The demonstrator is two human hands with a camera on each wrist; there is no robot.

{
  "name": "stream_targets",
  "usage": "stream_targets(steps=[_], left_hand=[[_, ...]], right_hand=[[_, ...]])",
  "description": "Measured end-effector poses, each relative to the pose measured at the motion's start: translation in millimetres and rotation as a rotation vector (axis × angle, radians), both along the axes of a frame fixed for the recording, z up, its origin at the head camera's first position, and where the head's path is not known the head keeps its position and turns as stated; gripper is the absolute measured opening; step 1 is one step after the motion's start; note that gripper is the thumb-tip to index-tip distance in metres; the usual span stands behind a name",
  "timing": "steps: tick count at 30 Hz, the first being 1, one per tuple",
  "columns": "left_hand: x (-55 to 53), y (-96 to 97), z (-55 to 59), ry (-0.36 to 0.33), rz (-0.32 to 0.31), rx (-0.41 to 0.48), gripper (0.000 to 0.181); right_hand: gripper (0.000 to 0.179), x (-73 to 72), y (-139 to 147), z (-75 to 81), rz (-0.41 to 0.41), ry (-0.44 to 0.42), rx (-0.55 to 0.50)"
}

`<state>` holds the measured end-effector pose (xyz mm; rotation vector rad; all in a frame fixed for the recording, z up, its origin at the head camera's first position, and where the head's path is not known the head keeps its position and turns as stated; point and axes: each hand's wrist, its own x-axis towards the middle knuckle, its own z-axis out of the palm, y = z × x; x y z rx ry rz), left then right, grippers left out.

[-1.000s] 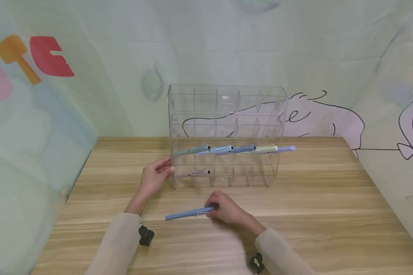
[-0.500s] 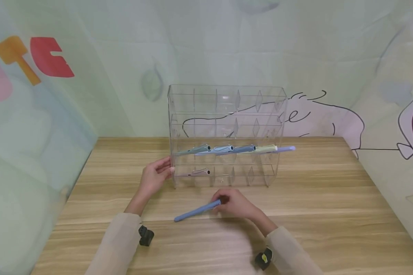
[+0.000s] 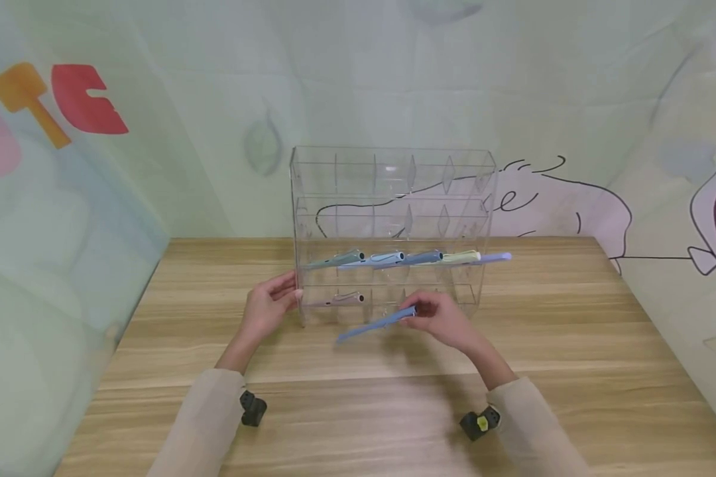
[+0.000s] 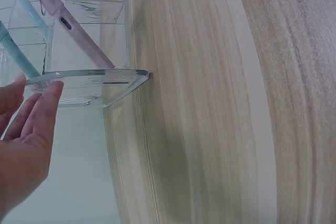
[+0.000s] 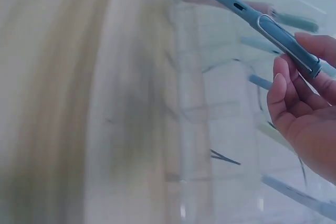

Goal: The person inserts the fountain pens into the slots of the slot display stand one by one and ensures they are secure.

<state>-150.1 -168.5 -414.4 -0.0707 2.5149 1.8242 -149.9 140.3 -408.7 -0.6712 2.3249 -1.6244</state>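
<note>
My right hand point(image 3: 444, 321) pinches a blue capped pen point(image 3: 372, 326) near its clip end. The pen slants in front of the bottom tier of a clear acrylic rack point(image 3: 295, 218). In the right wrist view, thumb and fingers hold the pen's cap point(image 5: 289, 43), and its barrel points up and left. My left hand point(image 3: 265, 308) touches the rack's left side panel, with fairly straight fingers point(image 4: 39, 116) at the panel's edge. One mauve pen point(image 3: 346, 299) lies in the bottom tier at the left.
Above the bottom tier lies a row of pens: grey-green point(image 3: 349, 257), light blue point(image 3: 388, 259), dark blue point(image 3: 426, 258), pale yellow point(image 3: 462, 257) and lavender point(image 3: 498, 258). The wooden table point(image 3: 358, 424) runs back to a printed cloth wall point(image 3: 215, 99).
My right hand has lifted the blue pen off the table and carried it forward and right, up to the rack's front. The left hand stays at the rack's side.
</note>
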Motion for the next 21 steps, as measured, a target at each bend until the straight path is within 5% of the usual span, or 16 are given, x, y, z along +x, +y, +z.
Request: stream_targets(steps=[12,21], left_hand=[[-1.2,-1.3,-1.4,0.001,-0.002,0.004,0.041],[-0.8,-0.3,-1.4,0.003,-0.004,0.007,0.041]], right_hand=[[0.017,-7.7,16,23.5,-0.219,-0.030,-0.023],[0.018,-10.8,0,14.3,-0.301,-0.018,0.016]])
